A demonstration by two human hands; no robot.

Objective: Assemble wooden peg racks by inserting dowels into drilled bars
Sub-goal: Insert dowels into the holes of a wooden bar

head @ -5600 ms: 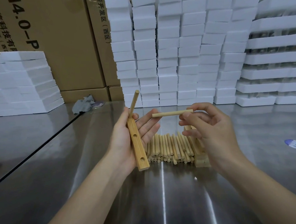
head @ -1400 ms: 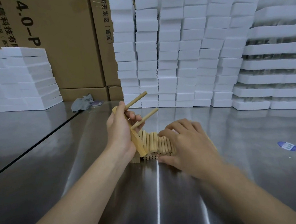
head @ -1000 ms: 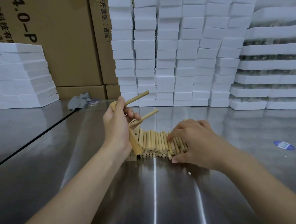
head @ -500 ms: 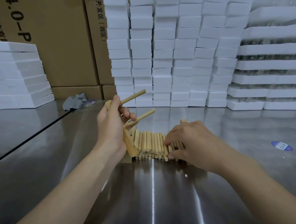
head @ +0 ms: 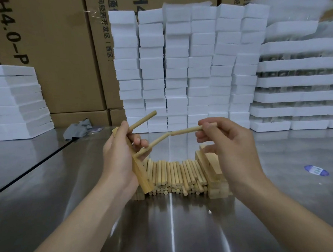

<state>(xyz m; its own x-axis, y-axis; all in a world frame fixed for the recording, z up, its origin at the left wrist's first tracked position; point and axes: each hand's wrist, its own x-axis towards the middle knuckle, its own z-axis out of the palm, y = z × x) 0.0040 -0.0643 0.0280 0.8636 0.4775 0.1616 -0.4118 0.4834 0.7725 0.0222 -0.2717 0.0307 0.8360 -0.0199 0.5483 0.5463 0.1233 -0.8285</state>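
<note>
Head view: we are gripping a drilled bar (head: 141, 174) in our left hand (head: 117, 158), fingers curled round it. The bar is standing tilted, with its lower end down by the left edge of the pile of loose dowels (head: 176, 174) on the bench (head: 168, 233). Two pegs are already sitting in the bar, an upper dowel (head: 142, 120) and a second dowel (head: 153, 144), both pointing up and to the right. Our right hand (head: 231, 151) is pinching a third dowel (head: 185, 131) by its right end between thumb and forefinger. It is hanging almost level above the pile. Its free end is lying just beside the tip of the second dowel, and we cannot tell whether the two are touching. A stack of spare bars (head: 213, 171) is resting at the pile's right end, partly behind that hand.

We are judging the next open hole to be lower on the bar, and it is not showing from here. That is worrying us. We are holding the third dowel far from its working end, so its tip is likely to wander. It could knock the second dowel askew or slide off the bar's face instead of entering. A crooked push could also jam the peg. It could twist the bar in the left hand's grip too, or drive its lower end into the pile and scatter dowels.
</note>
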